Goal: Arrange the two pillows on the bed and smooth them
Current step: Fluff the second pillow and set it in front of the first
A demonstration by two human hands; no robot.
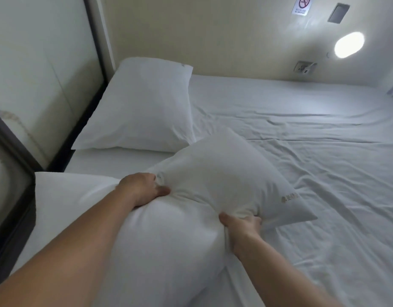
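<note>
Two white pillows are on the bed (301,120). The far pillow (144,107) lies flat at the head of the bed, against the left wall. The near pillow (217,173) is bunched and pinched across its middle, with one end raised off the sheet and a small gold logo near its right corner. My left hand (142,187) grips its fabric at the upper left of the pinch. My right hand (242,224) grips the fabric at the lower right.
The white sheet is wrinkled across the right half of the bed. A glossy wall panel with a dark frame (47,85) runs along the left. The far wall carries a lit oval lamp (349,44), a socket (304,67) and a no-smoking sign (302,5).
</note>
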